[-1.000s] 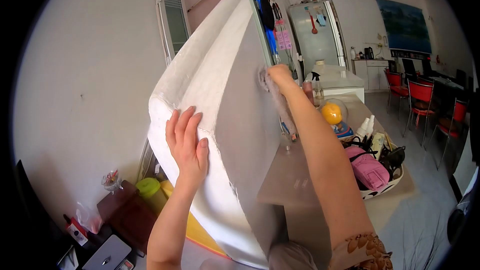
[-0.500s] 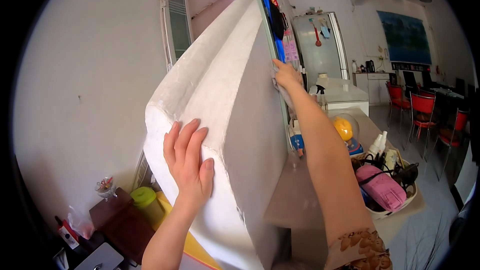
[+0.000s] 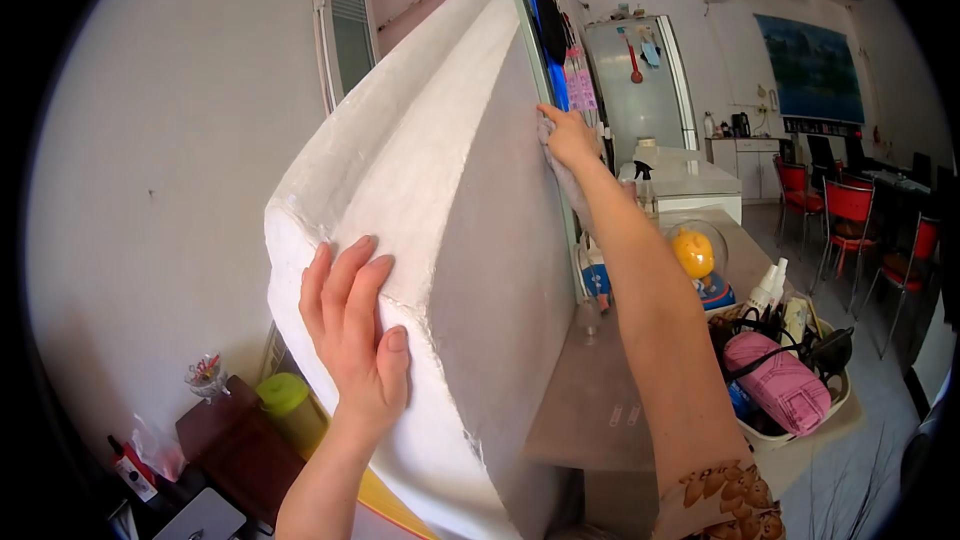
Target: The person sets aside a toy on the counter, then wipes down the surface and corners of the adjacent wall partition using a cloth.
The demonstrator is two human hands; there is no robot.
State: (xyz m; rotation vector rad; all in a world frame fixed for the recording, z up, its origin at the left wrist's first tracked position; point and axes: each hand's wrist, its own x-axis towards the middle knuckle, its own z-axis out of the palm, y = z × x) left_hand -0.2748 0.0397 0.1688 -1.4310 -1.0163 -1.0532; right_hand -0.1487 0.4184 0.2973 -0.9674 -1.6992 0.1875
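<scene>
My left hand (image 3: 352, 335) lies on the rounded corner of a white plastered ledge (image 3: 420, 200), its fingers resting over the top edge and the thumb apart. Ahead and to the right, my right hand (image 3: 572, 138) reaches out with a grey cloth (image 3: 562, 175) bunched under the palm. Its index finger is stretched out against the grey side face of the ledge, beside the pale green edge of an upright panel (image 3: 532, 35). Part of the cloth is hidden behind the hand and forearm.
Below my right arm, a counter (image 3: 590, 420) carries a basket (image 3: 765, 430) with a pink pouch (image 3: 775, 383) and bottles, plus a yellow round object (image 3: 692, 253) under a clear dome. Lower left are a green-lidded container (image 3: 285, 395) and a dark red box (image 3: 235, 440). Red chairs (image 3: 848, 203) stand farther back.
The ledge and my left hand on it sit slightly farther left in view. My right hand, with the cloth, has shifted slightly up and left, its fingertip now on the grey face.
</scene>
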